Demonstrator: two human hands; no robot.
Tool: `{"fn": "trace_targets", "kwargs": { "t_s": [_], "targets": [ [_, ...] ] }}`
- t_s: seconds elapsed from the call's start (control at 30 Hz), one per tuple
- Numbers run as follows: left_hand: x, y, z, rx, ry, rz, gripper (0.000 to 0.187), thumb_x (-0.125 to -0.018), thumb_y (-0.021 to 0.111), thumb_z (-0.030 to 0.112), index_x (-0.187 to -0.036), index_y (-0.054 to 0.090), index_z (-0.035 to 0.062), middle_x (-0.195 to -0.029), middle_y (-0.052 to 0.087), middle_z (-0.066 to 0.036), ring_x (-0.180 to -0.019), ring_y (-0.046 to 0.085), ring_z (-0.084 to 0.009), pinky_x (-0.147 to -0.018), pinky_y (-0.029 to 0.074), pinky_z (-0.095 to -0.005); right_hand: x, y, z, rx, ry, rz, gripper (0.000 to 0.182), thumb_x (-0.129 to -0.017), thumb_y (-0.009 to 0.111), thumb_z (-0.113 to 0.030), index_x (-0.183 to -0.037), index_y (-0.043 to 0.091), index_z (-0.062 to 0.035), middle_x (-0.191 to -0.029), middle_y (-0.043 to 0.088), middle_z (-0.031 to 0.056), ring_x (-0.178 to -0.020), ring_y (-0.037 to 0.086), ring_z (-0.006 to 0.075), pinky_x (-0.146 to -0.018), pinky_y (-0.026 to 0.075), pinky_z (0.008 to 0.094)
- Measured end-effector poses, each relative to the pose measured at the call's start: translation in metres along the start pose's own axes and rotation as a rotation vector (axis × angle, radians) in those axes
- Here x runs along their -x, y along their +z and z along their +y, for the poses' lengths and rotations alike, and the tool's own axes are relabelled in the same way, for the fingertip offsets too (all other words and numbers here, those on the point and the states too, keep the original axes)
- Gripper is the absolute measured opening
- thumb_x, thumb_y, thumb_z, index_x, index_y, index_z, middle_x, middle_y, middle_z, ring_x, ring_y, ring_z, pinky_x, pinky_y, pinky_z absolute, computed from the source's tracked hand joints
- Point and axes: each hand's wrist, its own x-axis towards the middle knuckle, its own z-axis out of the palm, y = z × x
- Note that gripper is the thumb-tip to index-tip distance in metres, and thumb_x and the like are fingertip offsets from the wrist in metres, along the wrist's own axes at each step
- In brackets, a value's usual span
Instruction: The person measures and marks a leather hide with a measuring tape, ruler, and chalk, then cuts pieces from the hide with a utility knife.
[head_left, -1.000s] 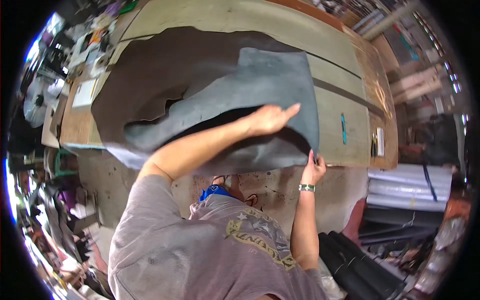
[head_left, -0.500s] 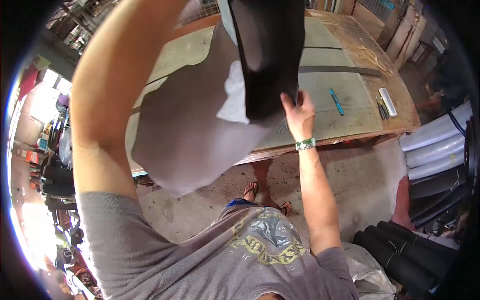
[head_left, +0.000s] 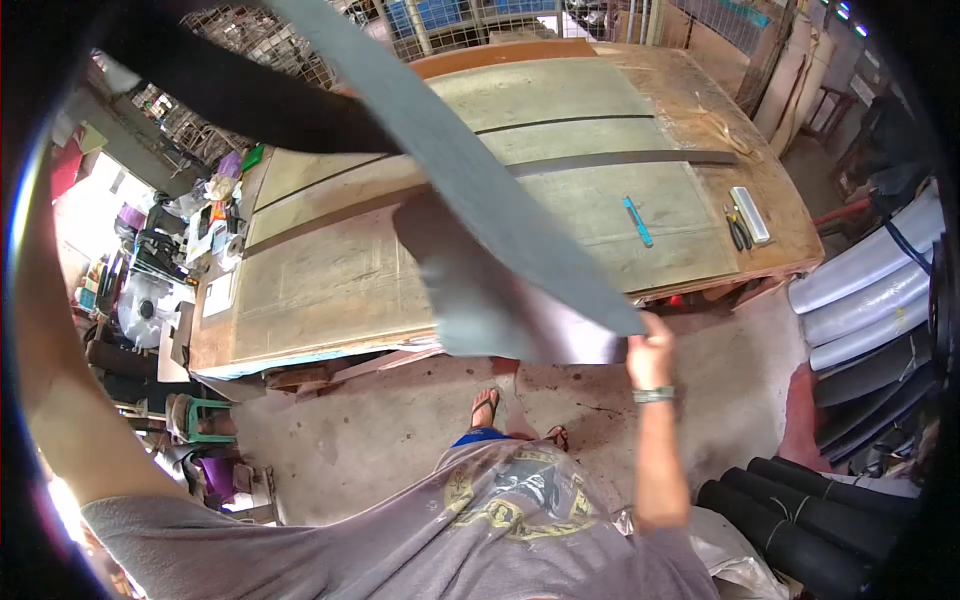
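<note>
A large floppy leather sheet [head_left: 490, 200], black on one face and blue-grey on the other, hangs stretched in the air over the near part of the work table [head_left: 330, 290]. Its lower right corner is pinched by my right hand [head_left: 650, 358], which has closed fingers and a banded wrist. A loose fold of the sheet droops between the table edge and that hand. My left arm rises along the left edge of the view; the hand at its end lies outside the picture. The sheet's upper end runs out of the top left of view.
On the table lie a blue cutter knife [head_left: 637, 222], pliers [head_left: 738, 228], a white box [head_left: 751, 215] and a long dark strip [head_left: 640, 158]. Wrapped rolls [head_left: 850, 280] and black rolls [head_left: 790, 520] stand at the right. Clutter and a green stool [head_left: 207, 420] are at the left.
The sheet has swung from hanging over the table's middle to a slanting stretch toward the upper left. My right hand has moved down and right with its corner; my left arm has swung outward left.
</note>
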Motion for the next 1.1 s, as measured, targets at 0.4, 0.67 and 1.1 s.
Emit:
{"fn": "trace_targets", "kwargs": {
  "t_s": [0.4, 0.67, 1.1],
  "targets": [
    [0.045, 0.022, -0.235, -0.185, -0.53, 0.161, 0.056, -0.094, 0.052, 0.042, -0.114, 0.067, -0.0083, -0.114, 0.069, -0.028, -0.102, 0.069, -0.0379, -0.089, 0.055, -0.0433, -0.285, -0.401, -0.25, 0.932, -0.347, 0.786, 0.074, -0.095, 0.06, -0.065, -0.13, 0.066, -0.0005, -0.117, 0.071, 0.0263, -0.112, 0.068, 0.0322, -0.099, 0.049, 0.0399],
    [0.208, 0.105, -0.465, -0.377, -0.977, 0.108, 0.07, -0.096, 0.045, 0.051, -0.119, 0.066, -0.012, -0.119, 0.068, -0.032, -0.109, 0.069, -0.0426, -0.097, 0.053, -0.0461, -0.463, -0.156, -0.342, 1.036, -0.723, 0.908, 0.06, -0.091, 0.058, -0.07, -0.125, 0.072, -0.0235, -0.116, 0.073, 0.0151, -0.108, 0.069, 0.0375, -0.09, 0.055, 0.0456],
    [0.592, 0.2, -0.515, -0.033, -0.896, -1.198, 0.086, -0.102, 0.042, 0.064, -0.143, 0.049, -0.0109, -0.144, 0.053, -0.031, -0.139, 0.05, -0.0351, -0.115, 0.038, -0.0404, -0.569, 0.233, -0.29, 1.184, -0.653, 0.046, 0.03, -0.094, 0.067, -0.028, -0.123, 0.068, -0.0187, -0.113, 0.073, 0.0142, -0.109, 0.068, 0.0354, -0.093, 0.052, 0.0493]
  ]
}}
